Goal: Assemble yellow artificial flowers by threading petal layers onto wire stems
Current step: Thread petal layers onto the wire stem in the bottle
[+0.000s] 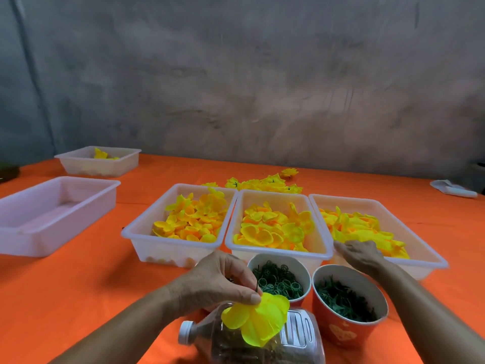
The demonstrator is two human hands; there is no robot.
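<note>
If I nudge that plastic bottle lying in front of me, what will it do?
The bottle lies on its side on the orange cloth, so it may rock or roll. Clear thin walls suggest it is light and dents easily, though its dark contents add some weight.

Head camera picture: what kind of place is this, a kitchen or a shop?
Probably a small craft workshop for making fake flowers, not a kitchen. Three tubs of sorted yellow petals sit on an orange table, finished flowers are piled behind them, and the left hand holds a half-made flower.

You're at a makeshift craft workshop: bare concrete wall (pixel 262 88) right behind the orange-covered bench (pixel 78 285), sorted petal tubs (pixel 278 254) lined up on it.
</note>
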